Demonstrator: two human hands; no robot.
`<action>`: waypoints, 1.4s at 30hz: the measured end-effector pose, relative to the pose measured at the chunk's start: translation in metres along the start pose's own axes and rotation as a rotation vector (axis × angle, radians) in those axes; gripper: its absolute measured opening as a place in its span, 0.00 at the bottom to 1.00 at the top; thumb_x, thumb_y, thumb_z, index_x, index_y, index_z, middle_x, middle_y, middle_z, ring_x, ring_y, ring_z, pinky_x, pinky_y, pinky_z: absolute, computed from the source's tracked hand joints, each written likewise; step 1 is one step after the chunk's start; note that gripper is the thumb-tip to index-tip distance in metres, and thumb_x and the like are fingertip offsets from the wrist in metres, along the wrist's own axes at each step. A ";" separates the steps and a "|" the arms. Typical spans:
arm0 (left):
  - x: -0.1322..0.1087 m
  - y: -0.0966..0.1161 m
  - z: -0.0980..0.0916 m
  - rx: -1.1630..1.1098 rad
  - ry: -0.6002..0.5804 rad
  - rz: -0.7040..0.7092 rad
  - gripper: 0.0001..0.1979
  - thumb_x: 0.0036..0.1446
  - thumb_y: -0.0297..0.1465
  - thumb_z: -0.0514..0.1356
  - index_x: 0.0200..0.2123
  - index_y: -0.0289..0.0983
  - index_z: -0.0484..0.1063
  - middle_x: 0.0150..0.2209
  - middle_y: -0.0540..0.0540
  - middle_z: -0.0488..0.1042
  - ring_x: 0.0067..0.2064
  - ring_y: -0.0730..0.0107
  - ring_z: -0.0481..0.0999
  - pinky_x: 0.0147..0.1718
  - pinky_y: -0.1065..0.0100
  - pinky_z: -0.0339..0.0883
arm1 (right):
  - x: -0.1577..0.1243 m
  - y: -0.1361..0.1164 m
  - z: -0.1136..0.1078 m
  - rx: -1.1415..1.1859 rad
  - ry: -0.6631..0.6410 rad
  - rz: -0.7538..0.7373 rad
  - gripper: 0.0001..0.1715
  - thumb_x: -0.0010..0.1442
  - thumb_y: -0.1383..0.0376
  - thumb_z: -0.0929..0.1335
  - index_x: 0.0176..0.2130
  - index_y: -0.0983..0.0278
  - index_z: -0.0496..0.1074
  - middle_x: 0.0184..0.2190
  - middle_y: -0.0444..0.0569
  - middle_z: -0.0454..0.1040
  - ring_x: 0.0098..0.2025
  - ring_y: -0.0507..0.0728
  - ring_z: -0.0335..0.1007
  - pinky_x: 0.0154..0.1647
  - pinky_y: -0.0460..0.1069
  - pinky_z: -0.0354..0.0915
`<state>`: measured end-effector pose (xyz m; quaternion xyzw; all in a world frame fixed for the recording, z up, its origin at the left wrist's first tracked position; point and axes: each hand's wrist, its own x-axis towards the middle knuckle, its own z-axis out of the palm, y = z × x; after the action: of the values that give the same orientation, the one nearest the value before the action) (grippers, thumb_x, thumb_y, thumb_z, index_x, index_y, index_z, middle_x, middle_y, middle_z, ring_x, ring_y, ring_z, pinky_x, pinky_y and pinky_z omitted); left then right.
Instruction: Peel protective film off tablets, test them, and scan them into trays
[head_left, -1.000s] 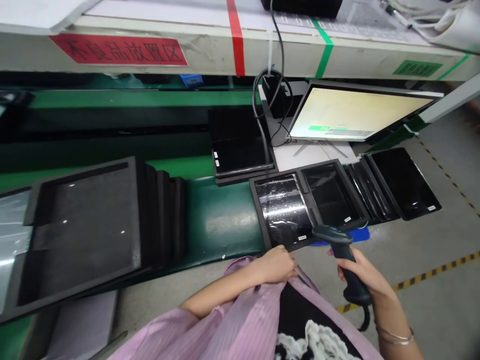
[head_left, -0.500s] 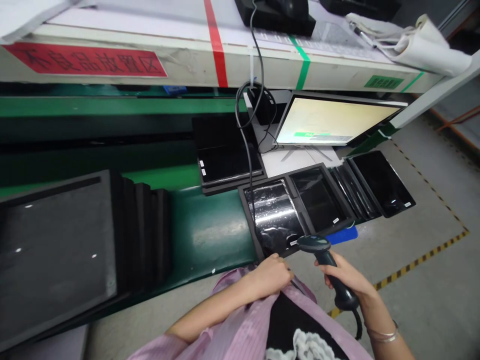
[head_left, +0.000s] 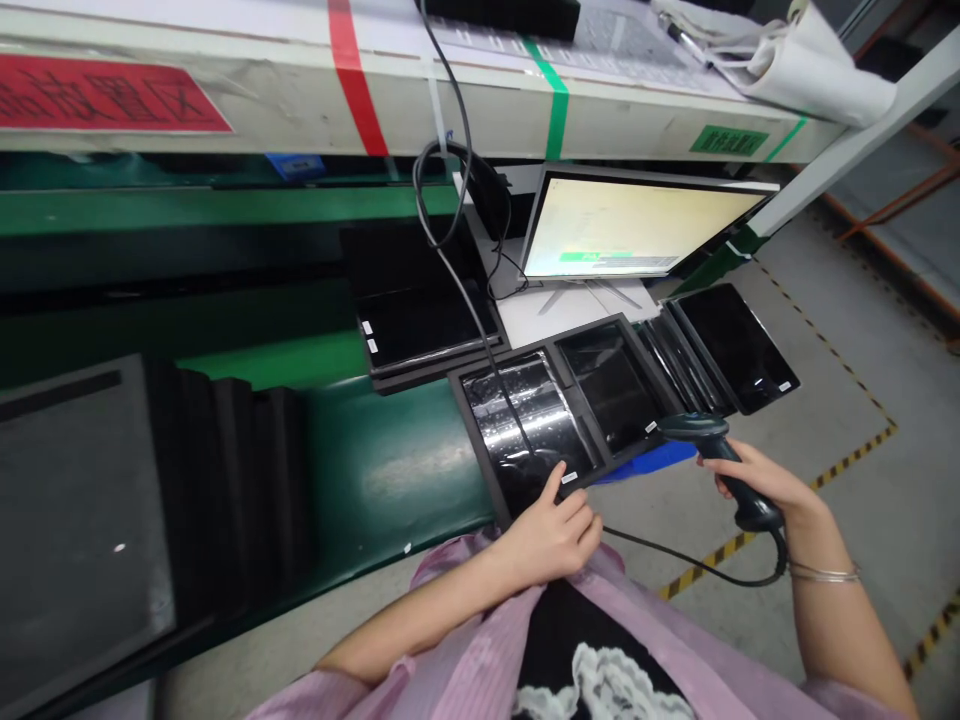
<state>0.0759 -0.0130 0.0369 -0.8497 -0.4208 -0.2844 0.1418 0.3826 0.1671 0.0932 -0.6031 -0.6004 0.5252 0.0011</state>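
Gripping barcode scanner (head_left: 694, 428) in wrapped right hand (head_left: 757, 490); left hand (head_left: 551, 540) spread at front edge of black tray (head_left: 474, 445).

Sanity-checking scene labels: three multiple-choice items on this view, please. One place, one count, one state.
1. Where is the monitor relative to the black tray?
A. Beyond it
B. Between the person's hands
C. Lying on it

2. How many bays does the tray have?
A. One
B. Two
C. Four

3. What is the right hand doing?
A. Lying open on the floor
B. Gripping a corded barcode scanner
C. Pressing on the monitor

Answers:
1. A, the monitor stands past the tray's far edge.
2. B, a divider separates two dark panels.
3. B, the fingers wrap the scanner's handle.
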 end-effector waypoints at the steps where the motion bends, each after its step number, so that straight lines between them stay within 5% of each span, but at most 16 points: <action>1: 0.002 0.000 0.001 -0.002 0.009 -0.004 0.07 0.61 0.22 0.54 0.34 0.33 0.71 0.25 0.50 0.69 0.35 0.68 0.71 0.55 0.40 0.62 | 0.002 0.000 -0.002 -0.013 -0.013 0.000 0.25 0.49 0.49 0.72 0.36 0.64 0.63 0.19 0.42 0.66 0.22 0.53 0.64 0.24 0.49 0.62; 42: 0.033 0.012 0.022 -0.029 -0.027 -0.058 0.07 0.60 0.24 0.55 0.41 0.32 0.71 0.28 0.49 0.71 0.39 0.66 0.72 0.57 0.41 0.60 | 0.035 0.014 -0.051 -0.189 -0.251 -0.032 0.19 0.53 0.56 0.69 0.40 0.65 0.64 0.28 0.46 0.70 0.24 0.52 0.65 0.25 0.48 0.63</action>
<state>0.1090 0.0114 0.0390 -0.8429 -0.4429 -0.2828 0.1155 0.4157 0.2210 0.0849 -0.5204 -0.6522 0.5374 -0.1221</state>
